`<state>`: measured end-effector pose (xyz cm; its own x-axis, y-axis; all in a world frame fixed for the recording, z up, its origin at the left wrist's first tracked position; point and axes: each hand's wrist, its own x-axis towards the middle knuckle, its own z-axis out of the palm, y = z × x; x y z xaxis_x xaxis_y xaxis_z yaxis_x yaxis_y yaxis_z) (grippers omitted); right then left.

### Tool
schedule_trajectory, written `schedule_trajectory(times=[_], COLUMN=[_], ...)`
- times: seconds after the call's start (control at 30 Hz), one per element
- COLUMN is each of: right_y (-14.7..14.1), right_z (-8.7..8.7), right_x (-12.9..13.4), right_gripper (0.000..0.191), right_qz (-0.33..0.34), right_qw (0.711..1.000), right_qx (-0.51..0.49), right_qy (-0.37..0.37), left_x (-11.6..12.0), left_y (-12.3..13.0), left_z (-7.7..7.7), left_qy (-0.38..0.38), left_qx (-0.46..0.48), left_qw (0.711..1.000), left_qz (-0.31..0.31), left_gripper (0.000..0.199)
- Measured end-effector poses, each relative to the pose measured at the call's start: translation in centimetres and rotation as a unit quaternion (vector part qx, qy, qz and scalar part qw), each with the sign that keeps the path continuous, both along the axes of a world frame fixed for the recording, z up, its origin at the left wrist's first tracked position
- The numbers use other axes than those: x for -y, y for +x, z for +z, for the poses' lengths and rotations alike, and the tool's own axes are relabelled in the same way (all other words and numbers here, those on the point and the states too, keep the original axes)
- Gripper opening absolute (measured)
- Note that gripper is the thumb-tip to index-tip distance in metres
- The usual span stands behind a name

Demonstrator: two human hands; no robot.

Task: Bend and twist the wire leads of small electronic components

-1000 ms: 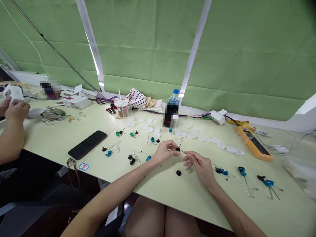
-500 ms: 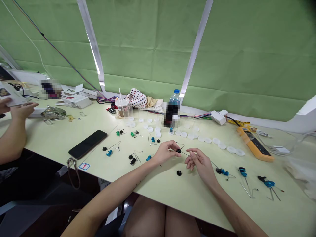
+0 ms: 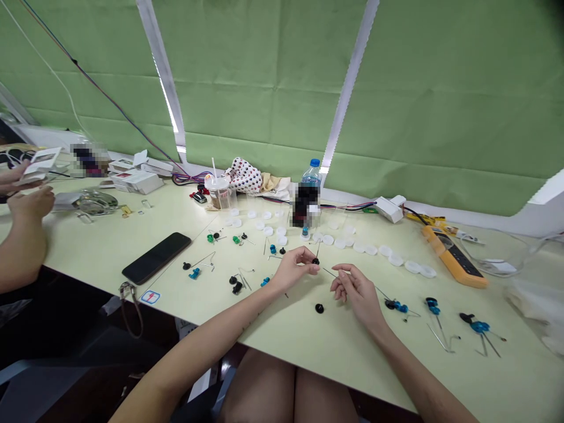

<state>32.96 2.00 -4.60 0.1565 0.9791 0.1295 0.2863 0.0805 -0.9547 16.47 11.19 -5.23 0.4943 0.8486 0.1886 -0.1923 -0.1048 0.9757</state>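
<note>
My left hand point(image 3: 296, 271) pinches a small black round part point(image 3: 315, 261) between thumb and fingertips. A thin metal wire rises from that part. Facing it, my right hand point(image 3: 358, 296) is closed on a thin metal rod point(image 3: 329, 272), which looks like a hex key. The rod's tip points at the black part, with a small gap between them. Below the hands, a loose black knob point(image 3: 319, 308) lies on the table. To the right rest blue and black parts point(image 3: 399, 306) with thin bent rods; similar sets lie left of my left hand.
White round caps point(image 3: 371, 250) run in rows behind my hands. Farther back stand a water bottle point(image 3: 312, 171) and a drink cup point(image 3: 219, 192). A yellow multimeter point(image 3: 456, 258) lies right, a phone point(image 3: 157, 257) left. Another person's hands point(image 3: 32, 201) hold a white box at far left.
My left hand has shifted slightly left and turned the black part, so its wire points up. The rod's tip is now apart from it. The other person's hands moved left.
</note>
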Motion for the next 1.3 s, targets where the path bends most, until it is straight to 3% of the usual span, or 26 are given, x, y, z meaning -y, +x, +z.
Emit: schedule_trajectory(times=[0.17,0.3,0.53,0.7,0.87,1.07,1.3], right_y=[-0.2,-0.5,-0.1,-0.3,-0.6,-0.9,-0.9], right_z=[-0.1,0.0,-0.7,-0.8,-1.1,-1.3,-1.4], right_x=[0.1,0.2,-0.1,-0.1,-0.1,0.0,0.2], right_gripper=[0.032,0.035,0.036,0.027,0.022,0.021,0.021], right_qz=[0.009,0.047,0.059,0.056,0.03,0.046,0.042], right_qw=[0.999,0.994,0.98,0.951,0.894,0.84,0.833], right_qx=[0.05,0.094,0.183,0.297,0.442,0.538,0.552], right_qy=[-0.003,-0.028,-0.044,-0.063,-0.06,-0.047,-0.029], left_x=[-0.2,-0.2,-0.2,-0.2,-0.3,-0.5,-0.5], left_y=[-0.1,-0.1,-0.2,-0.2,-0.4,-0.6,-0.5], left_z=[0.1,0.2,0.1,0.2,0.1,-0.2,-0.4], left_qy=[-0.03,-0.036,-0.051,-0.078,-0.113,-0.152,-0.182], left_qx=[0.041,0.033,0.052,0.072,0.096,0.114,0.132], left_qw=[0.999,0.999,0.997,0.994,0.988,0.98,0.971], left_qz=[-0.004,-0.015,-0.028,-0.028,-0.035,-0.062,-0.078], left_gripper=[0.027,0.035,0.036,0.036,0.034,0.035,0.031])
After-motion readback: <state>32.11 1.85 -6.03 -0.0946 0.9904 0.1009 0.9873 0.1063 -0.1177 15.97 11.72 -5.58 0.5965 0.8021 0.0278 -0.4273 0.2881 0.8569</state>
